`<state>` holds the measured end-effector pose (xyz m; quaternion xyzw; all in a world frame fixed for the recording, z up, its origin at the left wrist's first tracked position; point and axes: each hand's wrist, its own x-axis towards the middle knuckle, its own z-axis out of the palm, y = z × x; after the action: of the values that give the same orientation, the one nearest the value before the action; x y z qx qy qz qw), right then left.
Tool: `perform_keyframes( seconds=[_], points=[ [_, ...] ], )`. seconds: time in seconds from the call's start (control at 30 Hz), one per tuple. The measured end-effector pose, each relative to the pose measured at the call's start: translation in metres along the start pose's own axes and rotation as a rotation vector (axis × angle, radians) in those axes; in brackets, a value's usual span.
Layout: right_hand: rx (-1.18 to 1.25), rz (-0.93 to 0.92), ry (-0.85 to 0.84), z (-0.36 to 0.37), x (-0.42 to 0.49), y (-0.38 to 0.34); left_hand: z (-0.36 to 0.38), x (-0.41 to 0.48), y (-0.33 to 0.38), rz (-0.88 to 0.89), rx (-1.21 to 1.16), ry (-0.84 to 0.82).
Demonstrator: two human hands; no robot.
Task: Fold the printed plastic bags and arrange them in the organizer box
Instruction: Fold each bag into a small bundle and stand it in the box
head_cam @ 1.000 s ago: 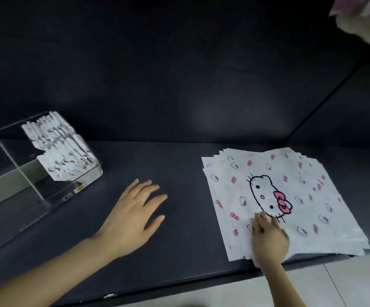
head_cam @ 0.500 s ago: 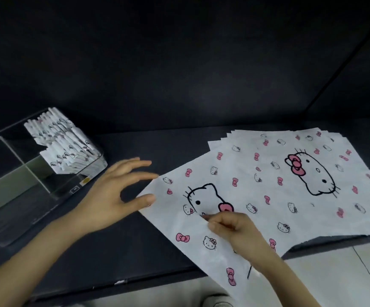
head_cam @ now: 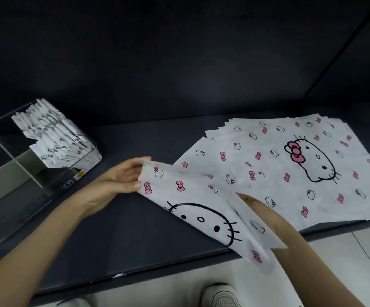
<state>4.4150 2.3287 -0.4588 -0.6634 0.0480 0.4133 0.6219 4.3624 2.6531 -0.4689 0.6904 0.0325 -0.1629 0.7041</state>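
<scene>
Now one printed bag [head_cam: 201, 209] stretches between the hands: the left hand [head_cam: 117, 180] pinches its top corner, the right hand [head_cam: 257, 207] grips the opposite edge, fingers mostly covered. The stack of flat bags [head_cam: 301, 165] lies beyond the right hand; the organizer box [head_cam: 13, 189] sits left of the left hand.

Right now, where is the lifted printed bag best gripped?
At its corners, from the sides: the lifted bag is thin and limp, drooping past the dark surface. The left hand pinches its far-left corner; the right hand holds its right side.
</scene>
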Motion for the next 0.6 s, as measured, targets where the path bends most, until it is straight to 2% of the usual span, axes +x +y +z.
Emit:
perform_keyframes(
  seconds=[0.07,0.13,0.17,0.23,0.33,0.4,0.5,0.6],
  points=[
    [0.005,0.046,0.154,-0.014,-0.008,0.001,0.016,0.021,-0.012,-0.039,-0.037,0.203],
    [0.151,0.113,0.217,-0.027,-0.010,0.004,0.028,0.035,-0.023,-0.057,0.023,0.427],
    [0.319,0.103,0.249,-0.038,-0.016,0.008,0.031,0.039,-0.028,-0.052,0.069,0.494],
    [0.421,0.056,0.325,-0.057,-0.022,0.020,0.033,0.039,-0.031,-0.044,0.170,0.553],
    [0.119,0.075,0.454,-0.053,-0.025,0.030,0.032,0.028,-0.030,-0.055,0.307,0.586],
    [-0.158,-0.028,0.533,-0.031,-0.017,0.033,0.031,0.012,-0.028,-0.042,0.389,0.624],
    [-0.419,-0.167,0.632,-0.001,0.007,0.037,0.022,-0.022,-0.018,0.033,0.411,0.683],
    [-0.526,-0.195,0.575,0.014,0.032,0.028,0.011,-0.051,-0.001,0.072,0.383,0.752]
  ],
)
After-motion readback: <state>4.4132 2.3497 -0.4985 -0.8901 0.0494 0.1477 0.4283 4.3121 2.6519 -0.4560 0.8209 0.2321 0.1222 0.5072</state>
